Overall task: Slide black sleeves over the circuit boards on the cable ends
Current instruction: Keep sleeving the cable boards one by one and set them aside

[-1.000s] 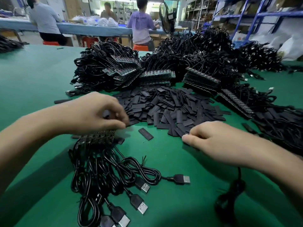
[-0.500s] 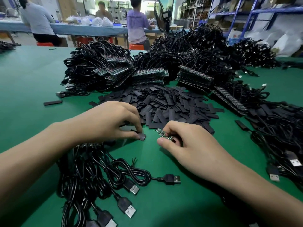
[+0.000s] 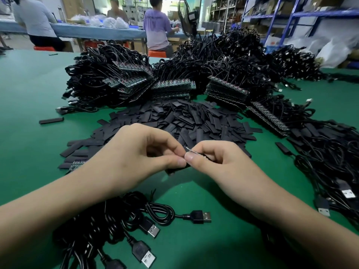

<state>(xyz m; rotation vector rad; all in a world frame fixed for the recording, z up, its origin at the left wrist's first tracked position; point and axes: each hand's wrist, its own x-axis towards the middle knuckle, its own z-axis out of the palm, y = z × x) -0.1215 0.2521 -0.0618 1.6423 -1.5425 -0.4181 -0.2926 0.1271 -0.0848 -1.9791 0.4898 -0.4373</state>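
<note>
Lightness rules this job. Your left hand [image 3: 136, 158] has its grip closed to a thumb-and-forefinger pinch on a black sleeve [image 3: 175, 168], held just above the green bench [image 3: 29, 113]. The sleeve looks like thin, limp tubing that will flatten shut, so squeeze its edges to make the mouth gape. Thumb to thumb with it, your right hand [image 3: 221, 166] pinches the circuit board [image 3: 191, 150] edge-on, with the cable mostly hidden in the palm. The board is probably stiff but delicate, so hold it by its rims near the wire end. Loose sleeves [image 3: 194, 121] lie heaped just beyond.
</note>
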